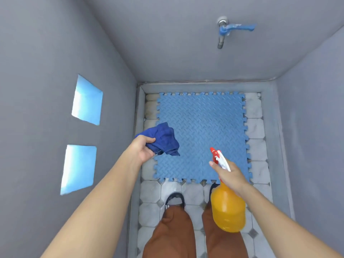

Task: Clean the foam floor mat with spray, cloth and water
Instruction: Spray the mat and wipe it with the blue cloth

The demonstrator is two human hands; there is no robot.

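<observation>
A light blue foam mat (202,123) of interlocking pieces lies flat on the tiled floor ahead of my feet. My left hand (143,149) grips a crumpled dark blue cloth (163,139) above the mat's near left edge. My right hand (229,175) holds an orange spray bottle (228,209) by its neck, forefinger on the trigger. The bottle's red and white nozzle (216,155) points toward the mat's near right part.
Grey walls close in on the left, far side and right. A tap with a blue handle (226,30) sticks out of the far wall above the mat. Two bright openings (86,100) are in the left wall. My legs and shoes (174,199) stand on white tiles.
</observation>
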